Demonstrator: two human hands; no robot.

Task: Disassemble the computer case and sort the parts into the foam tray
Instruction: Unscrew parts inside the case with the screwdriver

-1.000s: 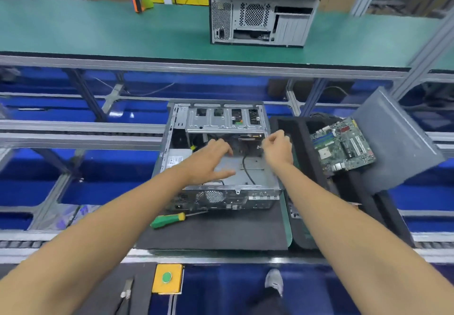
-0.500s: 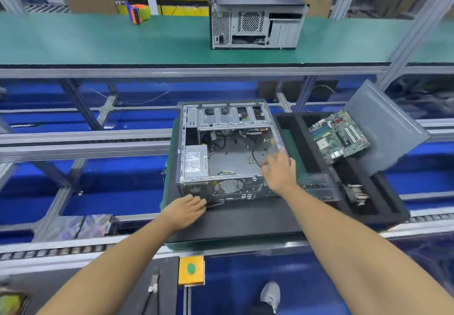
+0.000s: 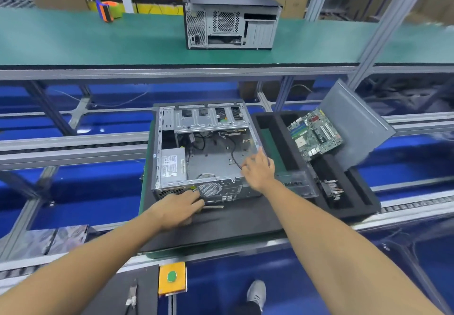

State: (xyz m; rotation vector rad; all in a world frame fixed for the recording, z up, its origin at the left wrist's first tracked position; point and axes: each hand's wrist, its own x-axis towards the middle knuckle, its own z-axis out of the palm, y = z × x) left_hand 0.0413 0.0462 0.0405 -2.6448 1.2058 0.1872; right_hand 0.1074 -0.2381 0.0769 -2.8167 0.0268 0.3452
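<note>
The left hand has left the open computer case at the bench's middle and now covers the screwdriver, grip unclear; right hand, loosely spread, steadies the case's right wall: unscrewing likely next.

Second closed computer case sits on the green upper desk, orange-and-green tape dispenser off to its left. Down front there's a yellow box with a green button, pliers beside it.
</note>
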